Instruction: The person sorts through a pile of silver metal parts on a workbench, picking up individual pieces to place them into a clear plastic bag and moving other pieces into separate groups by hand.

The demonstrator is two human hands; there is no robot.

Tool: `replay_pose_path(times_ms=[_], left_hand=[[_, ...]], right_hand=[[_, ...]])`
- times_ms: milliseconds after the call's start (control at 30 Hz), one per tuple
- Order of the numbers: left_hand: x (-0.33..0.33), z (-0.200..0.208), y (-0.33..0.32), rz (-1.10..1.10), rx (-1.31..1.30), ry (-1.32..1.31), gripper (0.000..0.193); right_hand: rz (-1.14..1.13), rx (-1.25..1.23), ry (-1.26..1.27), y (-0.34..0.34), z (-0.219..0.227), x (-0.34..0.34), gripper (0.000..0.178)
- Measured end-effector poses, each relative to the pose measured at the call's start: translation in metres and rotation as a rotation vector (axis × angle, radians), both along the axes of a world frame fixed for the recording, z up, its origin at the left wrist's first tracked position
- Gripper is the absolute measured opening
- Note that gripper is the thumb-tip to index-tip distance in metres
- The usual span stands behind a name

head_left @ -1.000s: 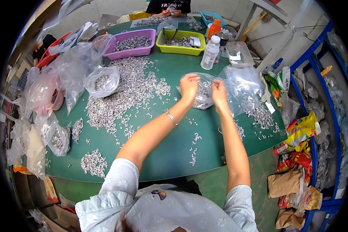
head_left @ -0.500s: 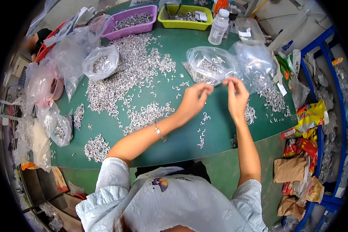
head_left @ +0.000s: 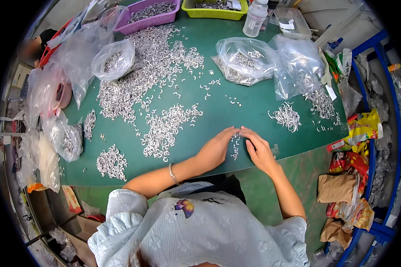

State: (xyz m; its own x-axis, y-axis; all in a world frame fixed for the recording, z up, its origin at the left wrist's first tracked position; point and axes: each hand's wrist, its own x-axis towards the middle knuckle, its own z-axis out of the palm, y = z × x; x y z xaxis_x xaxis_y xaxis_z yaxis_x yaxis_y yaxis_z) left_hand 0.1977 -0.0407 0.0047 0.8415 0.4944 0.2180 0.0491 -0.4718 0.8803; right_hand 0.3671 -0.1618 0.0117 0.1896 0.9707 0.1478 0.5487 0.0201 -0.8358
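Note:
My left hand (head_left: 217, 147) and my right hand (head_left: 259, 151) rest low over the green table (head_left: 200, 115) near its front edge. Their fingers are stretched out and the fingertips meet, forming an arch. Between the palms lies a short row of small curved metal pieces (head_left: 235, 151), partly hidden under the fingers. Neither hand visibly holds anything. Left of my left hand spreads a loose heap of the same silvery C-shaped pieces (head_left: 162, 133). Another small heap (head_left: 286, 116) lies beyond my right hand, to the right.
A large pile of metal pieces (head_left: 133, 84) covers the table's left part, with an open plastic bag (head_left: 113, 60) on it. A filled clear bag (head_left: 247, 62) stands far right of centre. Behind are a purple tray (head_left: 147, 24), a yellow-green tray (head_left: 214, 13) and a white bottle (head_left: 255, 20).
Both hands have moved from beside the filled clear bag down toward the table's front edge and come together around the short row of pieces. The whole view has shifted slightly.

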Motion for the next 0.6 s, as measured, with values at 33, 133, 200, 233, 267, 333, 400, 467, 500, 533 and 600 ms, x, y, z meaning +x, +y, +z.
replay_pose_path(times_ms=[33, 133, 200, 233, 267, 333, 400, 467, 500, 533, 600], left_hand=[[-0.008, 0.006, -0.005, 0.016, -0.009, -0.016, 0.041], [-0.038, 0.019, -0.032, -0.134, -0.372, 0.033, 0.036], [-0.054, 0.013, -0.057, -0.356, -0.851, 0.107, 0.034], [-0.06, 0.002, -0.067, -0.492, -1.149, 0.145, 0.033], [-0.061, -0.006, -0.075, -0.522, -1.451, 0.299, 0.036], [-0.057, -0.045, -0.081, -0.529, -1.878, 0.239, 0.042], [-0.048, -0.059, -0.079, -0.464, -2.005, 0.171, 0.053], [-0.036, -0.074, -0.082, -0.395, -2.011, 0.104, 0.056], [-0.032, -0.082, -0.084, -0.391, -2.058, 0.062, 0.057], [-0.03, -0.084, -0.086, -0.42, -2.116, -0.018, 0.059], [-0.027, -0.087, -0.088, -0.48, -2.224, -0.183, 0.061]], right_hand=[[0.057, 0.02, -0.013, -0.005, -0.002, 0.0, 0.028], [-0.01, 0.027, 0.036, 0.004, 0.015, -0.003, 0.033], [0.038, 0.004, 0.015, 0.012, 0.014, -0.008, 0.037], [0.107, -0.014, -0.071, 0.011, 0.012, -0.009, 0.038], [0.175, -0.034, -0.158, 0.011, 0.01, -0.009, 0.038], [0.25, -0.055, -0.214, 0.009, 0.01, -0.012, 0.039], [0.234, -0.039, -0.224, 0.006, 0.012, -0.014, 0.041], [0.238, -0.045, -0.255, 0.001, 0.012, -0.017, 0.043], [0.247, -0.057, -0.282, -0.003, 0.013, -0.019, 0.044], [0.256, -0.066, -0.307, -0.006, 0.012, -0.021, 0.046], [0.261, -0.09, -0.297, -0.015, 0.018, -0.027, 0.045]])
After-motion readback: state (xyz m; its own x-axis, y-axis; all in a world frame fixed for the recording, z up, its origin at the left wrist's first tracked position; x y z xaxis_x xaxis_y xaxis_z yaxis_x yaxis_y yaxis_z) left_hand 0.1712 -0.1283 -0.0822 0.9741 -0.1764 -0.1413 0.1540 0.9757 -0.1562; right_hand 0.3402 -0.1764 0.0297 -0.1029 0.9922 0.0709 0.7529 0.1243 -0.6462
